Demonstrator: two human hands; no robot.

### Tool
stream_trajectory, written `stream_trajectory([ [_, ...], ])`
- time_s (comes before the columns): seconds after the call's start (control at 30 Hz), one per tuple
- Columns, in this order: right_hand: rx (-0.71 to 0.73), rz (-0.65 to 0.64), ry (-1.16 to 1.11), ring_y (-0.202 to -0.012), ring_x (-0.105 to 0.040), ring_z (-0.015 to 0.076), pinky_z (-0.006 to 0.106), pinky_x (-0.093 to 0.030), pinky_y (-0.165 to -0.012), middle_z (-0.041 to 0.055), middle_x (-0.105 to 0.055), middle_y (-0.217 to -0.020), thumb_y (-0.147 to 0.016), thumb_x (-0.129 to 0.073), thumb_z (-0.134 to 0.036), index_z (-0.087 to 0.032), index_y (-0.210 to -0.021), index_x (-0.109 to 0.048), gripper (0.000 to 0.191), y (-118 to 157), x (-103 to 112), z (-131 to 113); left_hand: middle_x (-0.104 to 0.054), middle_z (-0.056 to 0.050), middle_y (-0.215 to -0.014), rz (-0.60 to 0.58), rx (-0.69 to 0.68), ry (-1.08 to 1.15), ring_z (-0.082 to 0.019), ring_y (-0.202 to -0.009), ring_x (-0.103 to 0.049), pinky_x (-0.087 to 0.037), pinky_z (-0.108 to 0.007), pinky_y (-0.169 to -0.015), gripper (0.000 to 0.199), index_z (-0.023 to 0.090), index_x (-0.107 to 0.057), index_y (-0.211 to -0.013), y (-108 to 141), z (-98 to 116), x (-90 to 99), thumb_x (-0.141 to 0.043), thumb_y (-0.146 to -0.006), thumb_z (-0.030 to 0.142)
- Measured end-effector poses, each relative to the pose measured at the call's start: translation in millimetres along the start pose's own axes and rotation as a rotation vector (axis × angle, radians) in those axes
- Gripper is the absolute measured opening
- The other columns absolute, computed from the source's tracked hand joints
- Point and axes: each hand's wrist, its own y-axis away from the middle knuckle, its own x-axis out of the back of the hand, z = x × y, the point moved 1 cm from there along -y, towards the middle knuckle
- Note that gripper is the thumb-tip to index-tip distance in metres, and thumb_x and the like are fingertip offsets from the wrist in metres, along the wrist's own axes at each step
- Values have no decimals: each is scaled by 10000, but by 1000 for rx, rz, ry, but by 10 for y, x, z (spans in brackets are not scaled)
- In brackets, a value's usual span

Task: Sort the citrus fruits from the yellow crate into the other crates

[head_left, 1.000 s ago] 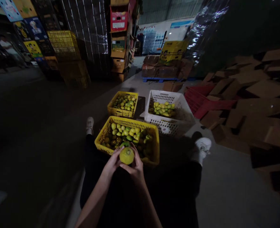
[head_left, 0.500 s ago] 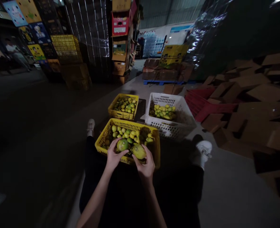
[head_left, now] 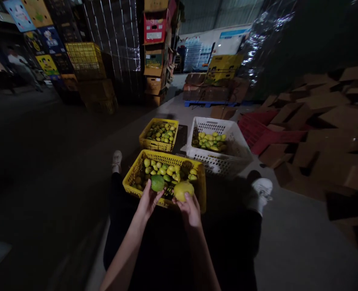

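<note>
A green lemon (head_left: 157, 183) rests in the fingers of my left hand (head_left: 149, 200), which is closed around its lower side. My right hand (head_left: 190, 207) grips a yellow lemon (head_left: 183, 190) from below and the right. Both fruits are held above the near yellow crate (head_left: 163, 155), which has more green and yellow lemons lying in it. Behind it stand a smaller-looking yellow crate (head_left: 158, 145) on the left and a white crate (head_left: 212, 156) on the right, each holding lemons.
Flattened cardboard boxes (head_left: 327, 149) and a red crate (head_left: 257, 131) are heaped at the right. Stacked cartons (head_left: 154, 60) and a blue pallet (head_left: 210, 103) stand at the back. My shoes (head_left: 262, 190) flank the crates. A person (head_left: 22, 66) is far left.
Both lemons have been turned in my fingers, showing other sides. My right hand has shifted its grip lower on the yellow lemon. The crates stay in place.
</note>
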Motion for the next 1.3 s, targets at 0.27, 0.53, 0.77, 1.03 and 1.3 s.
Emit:
stream_trajectory([
  [0.27,-231,-99,-53,-569,-624,185,326,-517,-554,46,-710,-704,-602,-745,-618,-188,-864,-674,508,-34,34,15,-643,-95,-634,3,213,-27,-100,-508,-584,-487,-165,-519,590,53,-638,-860,6,-66,-106,-300,-965,525],
  [0.53,-200,-72,-17,-588,-643,221,364,-523,-541,75,-724,-725,-643,-699,-595,-187,-840,-685,453,-64,54,56,-663,-89,-713,-44,243,-75,-114,-561,-597,-495,-189,-545,553,83,-653,-970,-70,-115,-41,-403,-917,573],
  [0.77,-191,27,-119,-769,-664,222,365,-545,-618,33,-703,-846,-620,-739,-415,-214,-849,-630,323,-6,23,38,-690,-90,-868,-83,139,91,-171,-758,-661,-562,-289,-767,294,124,-628,-1007,15,-48,-89,-549,-868,371],
  [1.03,-148,22,-71,-698,-660,210,269,-452,-436,15,-663,-808,-661,-723,-542,-244,-886,-546,413,-30,96,110,-655,-30,-758,1,74,92,-131,-641,-638,-537,-220,-603,246,154,-606,-884,64,-23,-59,-640,-807,385],
  [1.3,-129,-63,-3,-665,-676,227,304,-493,-426,40,-690,-758,-733,-613,-640,-206,-872,-595,456,-26,7,125,-638,-29,-784,-96,80,-37,-168,-731,-672,-559,-260,-644,366,164,-599,-805,83,-15,-113,-600,-804,530],
])
